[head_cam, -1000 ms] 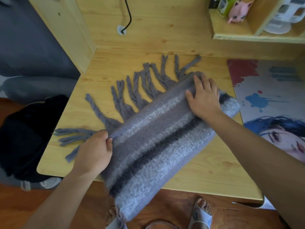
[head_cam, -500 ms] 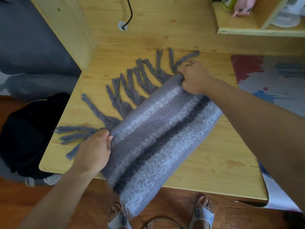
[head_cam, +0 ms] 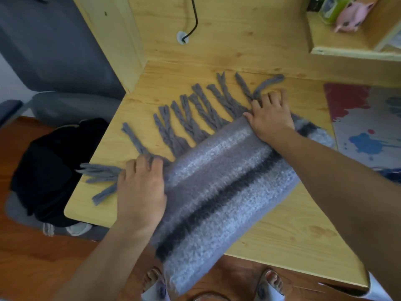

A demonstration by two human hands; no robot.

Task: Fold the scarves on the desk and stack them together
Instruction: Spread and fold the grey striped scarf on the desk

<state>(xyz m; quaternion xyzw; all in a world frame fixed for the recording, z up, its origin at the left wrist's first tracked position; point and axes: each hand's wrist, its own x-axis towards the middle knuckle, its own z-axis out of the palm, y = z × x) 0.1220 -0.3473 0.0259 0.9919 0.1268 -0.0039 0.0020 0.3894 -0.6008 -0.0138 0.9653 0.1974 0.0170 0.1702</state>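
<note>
A grey fuzzy scarf (head_cam: 221,187) with a dark stripe lies diagonally across the wooden desk (head_cam: 282,240). Its lower end hangs over the front edge. Several braided grey tassels (head_cam: 195,114) fan out from its upper edge toward the back left. My left hand (head_cam: 141,187) rests flat on the scarf's near-left corner, fingers straight over the tassel roots. My right hand (head_cam: 271,116) presses flat on the far corner, fingers spread over the fringe line.
A printed desk mat (head_cam: 368,127) with paint splashes covers the right side. A shelf (head_cam: 347,44) with a pink toy (head_cam: 351,16) and a green bottle stands at the back right. A dark garment (head_cam: 47,170) lies on a chair at the left. A black cable (head_cam: 193,20) runs down the back panel.
Both hands have let go of the scarf's upper edge and now lie flat on its corners. The scarf edge has settled down onto the desk.
</note>
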